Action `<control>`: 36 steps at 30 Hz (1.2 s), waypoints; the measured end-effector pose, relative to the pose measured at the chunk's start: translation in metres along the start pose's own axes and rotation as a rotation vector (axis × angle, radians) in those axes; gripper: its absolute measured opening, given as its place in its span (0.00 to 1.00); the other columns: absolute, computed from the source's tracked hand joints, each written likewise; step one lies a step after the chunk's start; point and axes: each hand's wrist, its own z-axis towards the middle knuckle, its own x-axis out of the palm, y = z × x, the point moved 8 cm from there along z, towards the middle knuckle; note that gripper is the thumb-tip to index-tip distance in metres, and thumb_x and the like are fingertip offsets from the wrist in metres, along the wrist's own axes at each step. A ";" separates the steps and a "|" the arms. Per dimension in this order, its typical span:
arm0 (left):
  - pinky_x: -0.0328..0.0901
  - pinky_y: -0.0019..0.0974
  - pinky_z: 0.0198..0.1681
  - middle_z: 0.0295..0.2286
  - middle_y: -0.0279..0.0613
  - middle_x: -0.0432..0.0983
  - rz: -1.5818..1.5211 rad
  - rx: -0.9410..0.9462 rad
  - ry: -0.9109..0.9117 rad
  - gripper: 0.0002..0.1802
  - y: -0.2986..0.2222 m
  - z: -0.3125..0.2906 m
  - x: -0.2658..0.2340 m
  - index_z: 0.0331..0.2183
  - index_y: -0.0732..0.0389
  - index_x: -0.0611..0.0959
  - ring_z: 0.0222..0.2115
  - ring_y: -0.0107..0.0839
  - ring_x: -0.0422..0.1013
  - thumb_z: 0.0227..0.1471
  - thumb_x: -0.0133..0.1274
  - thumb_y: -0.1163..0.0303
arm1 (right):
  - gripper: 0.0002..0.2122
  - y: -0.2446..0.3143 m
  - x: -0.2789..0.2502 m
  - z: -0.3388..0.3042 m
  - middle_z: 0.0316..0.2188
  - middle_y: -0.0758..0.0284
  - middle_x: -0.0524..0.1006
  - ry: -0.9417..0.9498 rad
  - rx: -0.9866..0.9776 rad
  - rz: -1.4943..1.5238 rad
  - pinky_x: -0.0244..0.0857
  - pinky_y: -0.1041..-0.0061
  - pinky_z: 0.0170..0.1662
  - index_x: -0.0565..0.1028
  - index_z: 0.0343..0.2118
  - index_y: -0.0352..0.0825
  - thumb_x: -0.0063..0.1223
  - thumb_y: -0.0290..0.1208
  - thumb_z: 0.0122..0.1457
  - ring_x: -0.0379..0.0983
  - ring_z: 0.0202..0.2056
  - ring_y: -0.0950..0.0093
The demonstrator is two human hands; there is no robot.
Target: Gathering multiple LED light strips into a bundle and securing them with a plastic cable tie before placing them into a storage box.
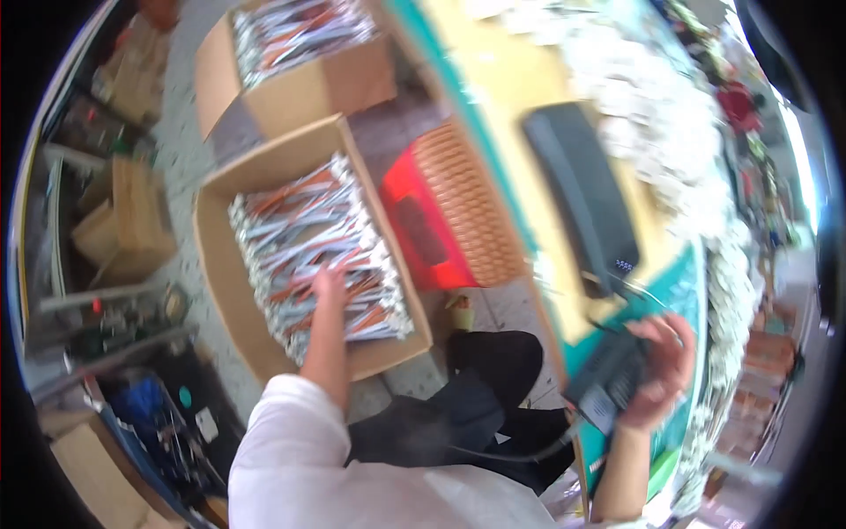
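Observation:
My left hand (329, 284) reaches down into an open cardboard box (220, 280), its blurred fingertips touching rows of thin orange, white and grey strips (304, 212) with white ends. Whether it grips any of them cannot be made out. Above the table at right, my right hand (663, 366) curls round the right side of a black box-shaped device (608, 377) with a pale label and a cable. Just beyond it lies a long dark device (582, 189) with a small lit display; thin wires run from its near end toward that hand.
A second cardboard box (286, 106) of similar strips stands farther off. Between box and table sits a red basket (423, 220) with a brown woven side. White round pieces (652, 115) are heaped along the table's (493, 88) far right. Shelves with cartons (132, 220) line the left.

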 end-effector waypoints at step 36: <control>0.56 0.53 0.51 0.48 0.52 0.66 1.128 1.793 1.242 0.25 -0.004 -0.652 0.283 0.38 0.60 0.79 0.50 0.52 0.61 0.38 0.59 0.54 | 0.28 0.037 0.075 0.302 0.48 0.65 0.76 0.403 0.396 -0.880 0.68 0.69 0.48 0.80 0.43 0.41 0.66 0.50 0.36 0.74 0.48 0.69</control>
